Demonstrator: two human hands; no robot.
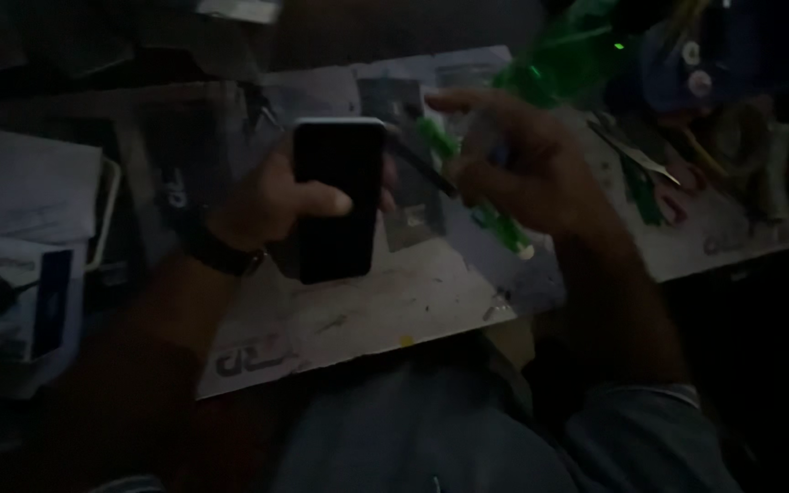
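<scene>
A pale, stained work board is lying across the person's lap and is carrying everything else in this dim view. Above its middle the left hand is holding a black phone upright, screen dark, its long axis running top to bottom of the view; the thumb is lying across the lower face and the fingers are wrapping behind, so this hand is closed around the phone's body. A dark band is circling that wrist. The right hand is working just beside the phone's right edge, fingers curled around a thin dark tool whose shaft is slanting up-left towards the phone's upper right corner; whether the tip is touching the phone cannot be told. A blurred green translucent tool is lying diagonally on the board under that hand. At the left edge, off the board, a white package with a dark blue panel is sitting below a sheet of pale paper. At the top right a bluish package with small white round marks is sitting near a flat metal blade, both too dark to describe further.
</scene>
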